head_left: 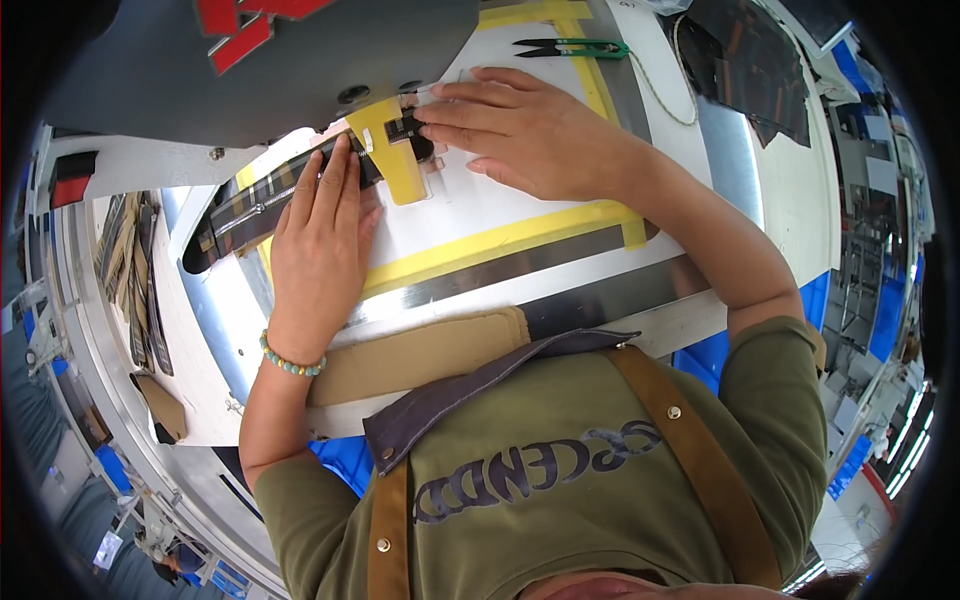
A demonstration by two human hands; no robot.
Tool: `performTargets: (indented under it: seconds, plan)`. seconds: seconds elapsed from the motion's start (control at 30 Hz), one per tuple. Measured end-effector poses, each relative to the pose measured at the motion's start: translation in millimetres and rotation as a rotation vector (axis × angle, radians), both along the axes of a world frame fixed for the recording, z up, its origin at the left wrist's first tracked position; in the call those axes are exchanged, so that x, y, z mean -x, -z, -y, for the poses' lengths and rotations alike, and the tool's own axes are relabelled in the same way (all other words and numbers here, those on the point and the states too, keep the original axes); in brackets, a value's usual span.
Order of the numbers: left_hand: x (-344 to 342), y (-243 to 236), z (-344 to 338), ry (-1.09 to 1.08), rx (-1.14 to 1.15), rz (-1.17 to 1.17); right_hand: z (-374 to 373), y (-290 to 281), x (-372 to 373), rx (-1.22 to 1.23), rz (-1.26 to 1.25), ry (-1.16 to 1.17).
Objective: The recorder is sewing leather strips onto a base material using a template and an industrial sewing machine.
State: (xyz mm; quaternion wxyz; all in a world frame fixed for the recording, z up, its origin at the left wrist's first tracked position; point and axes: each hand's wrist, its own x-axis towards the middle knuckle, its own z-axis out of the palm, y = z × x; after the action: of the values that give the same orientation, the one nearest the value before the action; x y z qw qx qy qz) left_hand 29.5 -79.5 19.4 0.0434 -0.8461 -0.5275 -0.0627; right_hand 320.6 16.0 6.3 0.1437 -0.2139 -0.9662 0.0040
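Observation:
A long dark plaid fabric strip [240,215] lies across the white work plate [470,205] of a sewing machine and runs under a yellow guide [395,150] at the needle area. My left hand [320,235] lies flat on the strip, fingers stretched toward the guide. Just right of the guide, my right hand [530,130] rests palm down on the plate, its fingertips touching the strip's end. Both hands press rather than grip.
The grey machine head [260,60] looms over the needle area. Green thread snips [580,47] lie at the far edge, dark fabric pieces [750,65] at the upper right, more strips [135,280] stacked at the left. Yellow tape [500,240] frames the plate.

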Motion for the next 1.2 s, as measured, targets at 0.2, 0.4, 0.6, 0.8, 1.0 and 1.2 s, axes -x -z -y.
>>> performTargets:
  seconds: [0.2, 0.4, 0.6, 0.8, 1.0, 1.2]
  plan:
    - [-1.7, -0.2, -0.6, -0.009, 0.002, 0.004, 0.1, 2.7, -0.2, 0.033, 0.024, 0.014]
    - [-0.3, -0.8, -1.1, -0.017, 0.017, -0.009, -1.0, 6.2, -0.3, 0.058, 0.014, 0.007]
    - [0.8, -2.1, -0.3, -0.039, 0.067, -0.014, -4.7, -0.9, -6.1, 0.031, -0.133, -0.075]
    - [1.9, -2.1, -1.2, -0.021, 0.063, 0.003, -4.5, 2.3, -3.8, 0.035, -0.114, -0.078]
    - [1.2, -1.0, -0.8, -0.027, 0.057, 0.011, -2.9, 5.1, -2.1, 0.012, -0.085, -0.076]
    - [0.6, -1.8, -1.3, -0.024, 0.061, 0.003, -1.0, 2.4, -2.9, 0.024, -0.092, -0.068]
